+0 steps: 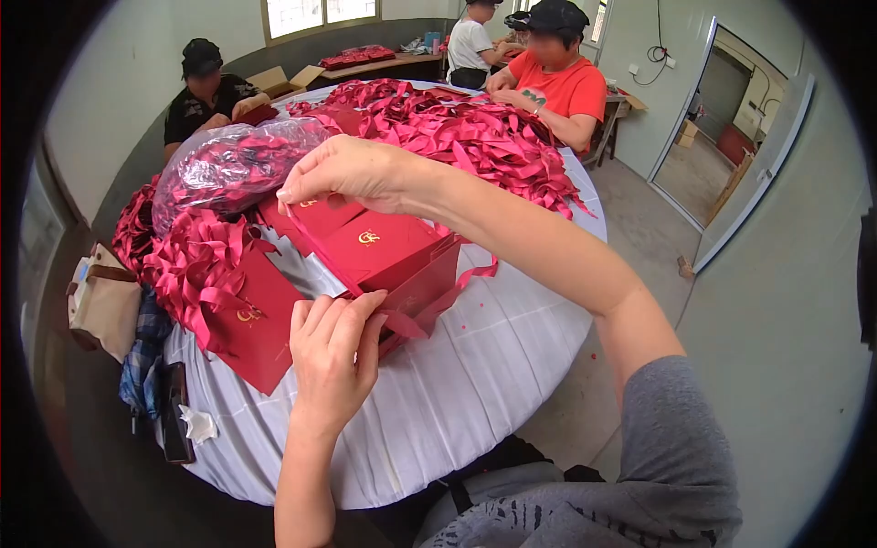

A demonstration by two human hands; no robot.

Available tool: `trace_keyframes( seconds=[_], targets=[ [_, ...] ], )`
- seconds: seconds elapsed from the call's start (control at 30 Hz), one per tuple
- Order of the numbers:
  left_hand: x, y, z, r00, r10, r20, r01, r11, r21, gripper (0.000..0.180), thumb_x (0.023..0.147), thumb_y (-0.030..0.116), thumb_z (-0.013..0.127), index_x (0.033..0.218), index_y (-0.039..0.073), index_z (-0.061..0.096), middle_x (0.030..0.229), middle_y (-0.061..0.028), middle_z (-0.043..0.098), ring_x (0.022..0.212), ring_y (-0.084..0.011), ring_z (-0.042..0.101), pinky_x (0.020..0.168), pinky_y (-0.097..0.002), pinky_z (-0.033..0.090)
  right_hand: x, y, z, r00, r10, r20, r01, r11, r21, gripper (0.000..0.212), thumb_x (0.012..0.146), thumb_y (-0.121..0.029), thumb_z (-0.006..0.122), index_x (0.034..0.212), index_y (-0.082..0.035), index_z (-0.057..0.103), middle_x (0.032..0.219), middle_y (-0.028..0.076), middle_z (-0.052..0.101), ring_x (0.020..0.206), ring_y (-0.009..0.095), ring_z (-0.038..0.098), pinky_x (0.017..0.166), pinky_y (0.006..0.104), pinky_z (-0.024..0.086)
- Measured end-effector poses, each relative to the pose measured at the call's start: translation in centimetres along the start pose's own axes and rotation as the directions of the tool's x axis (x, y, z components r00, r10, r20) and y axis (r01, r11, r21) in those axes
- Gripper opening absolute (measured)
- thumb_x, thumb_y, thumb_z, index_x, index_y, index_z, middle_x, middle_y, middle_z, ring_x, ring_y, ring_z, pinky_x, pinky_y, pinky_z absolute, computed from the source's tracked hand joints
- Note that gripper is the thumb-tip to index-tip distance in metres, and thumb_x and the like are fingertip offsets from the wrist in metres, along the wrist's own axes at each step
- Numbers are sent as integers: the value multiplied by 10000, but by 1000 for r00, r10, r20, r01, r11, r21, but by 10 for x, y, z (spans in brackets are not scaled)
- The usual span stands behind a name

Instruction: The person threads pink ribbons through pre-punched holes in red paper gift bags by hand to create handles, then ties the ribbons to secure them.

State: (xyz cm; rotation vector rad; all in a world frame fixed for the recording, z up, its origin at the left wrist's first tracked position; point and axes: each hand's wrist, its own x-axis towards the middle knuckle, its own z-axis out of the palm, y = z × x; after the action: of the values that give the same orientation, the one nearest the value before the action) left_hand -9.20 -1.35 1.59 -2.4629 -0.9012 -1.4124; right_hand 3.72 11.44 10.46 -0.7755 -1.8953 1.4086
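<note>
A person's right hand [352, 173] pinches a red ribbon [317, 245] that slants down and rightward to the left hand [332, 338], closed on the rim of a red paper bag [427, 285]; the bag sits just beyond that nearer left hand, on a round table [457, 402] draped in white.

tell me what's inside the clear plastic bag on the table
Bunched red ribbon shows through the clear plastic bag. Whatever lies deeper in its middle can't be seen: the outer ribbon covers it, and glare hides some patches.
</note>
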Motion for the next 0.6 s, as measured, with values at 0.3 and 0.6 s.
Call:
trace_keyframes(
  seconds=[0.3, 0.6],
  targets=[
    [-4, -9, -5, 996, -80, -34, 81, 997, 18, 227, 723, -30, 677, 933, 34, 619, 735, -46, 572, 633, -198, 493, 609, -321, 346, -11, 3, 12, 925, -319, -207, 297, 946, -130, 214, 865, -172, 642, 961, 20, 641, 801, 68, 647, 695, 82, 569, 627, 244, 465],
    [-6, -27, 2, 968, -215, -127, 221, 975, 34, 178, 762, 1, 664, 931, 24, 615, 770, -77, 594, 647, -210, 517, 620, -325, 363, -102, 62, 50, 907, -391, -155, 212, 743, -635, 190, 810, -154, 695, 885, -7, 602, 800, 73, 547, 648, 158, 562, 586, 293, 465]
  ],
)
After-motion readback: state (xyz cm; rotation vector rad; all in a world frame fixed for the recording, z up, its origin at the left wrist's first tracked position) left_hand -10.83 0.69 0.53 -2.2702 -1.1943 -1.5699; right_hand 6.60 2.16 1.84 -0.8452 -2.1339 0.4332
